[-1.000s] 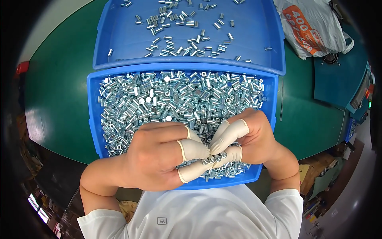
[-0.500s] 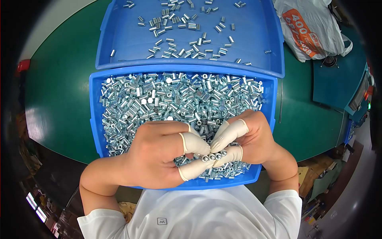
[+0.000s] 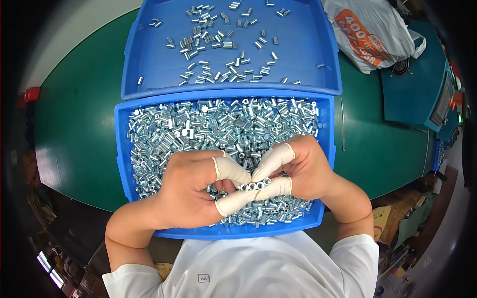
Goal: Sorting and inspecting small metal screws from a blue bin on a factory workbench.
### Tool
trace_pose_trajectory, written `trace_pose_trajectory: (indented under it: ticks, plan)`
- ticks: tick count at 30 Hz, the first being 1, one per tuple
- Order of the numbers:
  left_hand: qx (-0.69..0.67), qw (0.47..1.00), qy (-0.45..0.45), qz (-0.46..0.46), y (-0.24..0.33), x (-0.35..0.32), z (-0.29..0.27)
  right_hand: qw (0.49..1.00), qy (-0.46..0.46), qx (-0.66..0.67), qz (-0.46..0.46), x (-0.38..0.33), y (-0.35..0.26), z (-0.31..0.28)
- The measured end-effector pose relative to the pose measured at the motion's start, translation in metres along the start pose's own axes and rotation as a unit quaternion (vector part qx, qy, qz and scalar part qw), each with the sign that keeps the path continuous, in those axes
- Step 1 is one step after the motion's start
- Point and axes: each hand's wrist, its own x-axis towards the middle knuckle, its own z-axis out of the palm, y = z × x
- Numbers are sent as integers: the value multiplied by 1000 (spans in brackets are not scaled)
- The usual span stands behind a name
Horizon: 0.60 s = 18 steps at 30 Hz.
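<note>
Currently, head view: left hand and right hand, white finger cots on both, grip pinched on row of four metal sleeves, held over filled blue tray, toward its near edge. Second blue tray, loose sleeves inside, just beyond far edge, on green bench.

Head camera: left fisheye of a pair, is looking steeply down from above the white shirt
Facing: is pointing forward, away from the wearer, over the green bench
Nearness: is taking in left hand and right hand closely
Centre: is falling on the near blue tray
Rim: is curving straight edges
</note>
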Motion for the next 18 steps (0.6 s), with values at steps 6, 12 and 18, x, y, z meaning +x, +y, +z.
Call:
trace_pose_trajectory:
  ticks: [6, 12, 18]
  plan:
    - [35, 999, 28, -3, 1, -3, 4, 999, 34, 4, 15, 0, 0, 4]
    - [63, 997, 34, 13, 1, -4, 3, 999, 42, -7, 1, 0, -1, 7]
    - [39, 997, 40, 54, 0, 0, 3, 995, 42, -55, -65, -1, -4, 6]
